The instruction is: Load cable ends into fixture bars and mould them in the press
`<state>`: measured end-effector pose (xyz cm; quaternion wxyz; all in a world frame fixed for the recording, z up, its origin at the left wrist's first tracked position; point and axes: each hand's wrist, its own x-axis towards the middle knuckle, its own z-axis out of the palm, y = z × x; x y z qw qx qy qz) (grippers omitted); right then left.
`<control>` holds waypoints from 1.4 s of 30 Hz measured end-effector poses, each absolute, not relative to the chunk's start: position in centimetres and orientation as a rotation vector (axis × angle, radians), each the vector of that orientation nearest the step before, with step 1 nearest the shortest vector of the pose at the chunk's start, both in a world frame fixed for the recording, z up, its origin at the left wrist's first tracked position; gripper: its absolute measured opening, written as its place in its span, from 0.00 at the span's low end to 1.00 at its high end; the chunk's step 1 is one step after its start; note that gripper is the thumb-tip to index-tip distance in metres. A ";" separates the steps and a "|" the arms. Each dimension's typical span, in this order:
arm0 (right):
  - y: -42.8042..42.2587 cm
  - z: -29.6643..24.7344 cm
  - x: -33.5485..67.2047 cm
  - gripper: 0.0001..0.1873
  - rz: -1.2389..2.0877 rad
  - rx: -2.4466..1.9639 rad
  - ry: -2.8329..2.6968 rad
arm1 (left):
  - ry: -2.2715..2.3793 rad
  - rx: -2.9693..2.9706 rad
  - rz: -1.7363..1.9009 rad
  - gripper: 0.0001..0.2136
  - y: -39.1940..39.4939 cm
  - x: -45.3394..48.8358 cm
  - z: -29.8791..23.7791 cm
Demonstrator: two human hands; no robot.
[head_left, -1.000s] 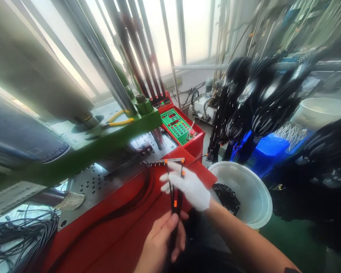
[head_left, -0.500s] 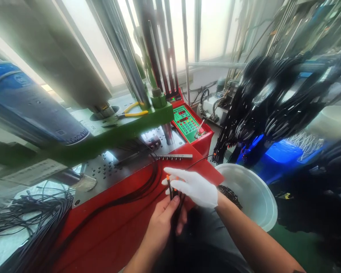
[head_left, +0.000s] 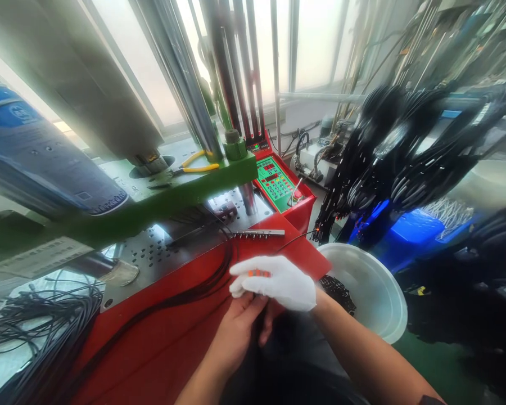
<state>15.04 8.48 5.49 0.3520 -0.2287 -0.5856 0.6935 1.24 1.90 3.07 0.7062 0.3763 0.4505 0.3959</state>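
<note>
My left hand (head_left: 239, 323), bare, is closed around a small bunch of black cables, mostly hidden now by both hands. My right hand (head_left: 278, 281) wears a white glove and lies over the top of the bunch, touching my left thumb. Between its thumb and fingers, orange cable tips (head_left: 259, 273) show in a short row. Beyond the hands, a metal strip with small pins (head_left: 259, 233) lies on the red table (head_left: 152, 349). More black cables (head_left: 185, 289) run from the press across the table to the left.
A green press frame (head_left: 172, 197) stands ahead, with yellow-handled pliers (head_left: 200, 167) on it. Beside it is a red control box (head_left: 293, 211). At right, a white tub (head_left: 383, 287) holds dark pieces. Black cable bundles (head_left: 375, 146) hang behind it. A cable heap (head_left: 37, 320) lies left.
My right hand has moved slightly left and closed in over the cable ends. The orange tips, uneven before, now show in a row between its fingers. My left hand keeps its hold.
</note>
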 end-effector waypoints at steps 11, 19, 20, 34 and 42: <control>8.6 5.2 15.2 0.25 1.870 -0.709 -1.668 | 0.966 0.839 0.896 0.13 2.7 0.7 2.9; 12.4 3.6 15.2 0.20 1.119 -0.968 -2.142 | 1.257 1.075 1.024 0.11 3.6 -1.5 3.3; 12.7 2.7 15.1 0.19 0.918 -1.097 -2.234 | 1.297 1.050 1.084 0.11 4.0 -2.2 3.3; 19.6 1.2 14.9 0.22 0.318 -1.533 -2.455 | 1.426 0.885 1.176 0.18 3.7 -6.5 2.0; 19.1 1.3 14.2 0.14 0.374 -1.673 -2.481 | 1.273 0.929 1.215 0.15 2.2 -5.4 3.7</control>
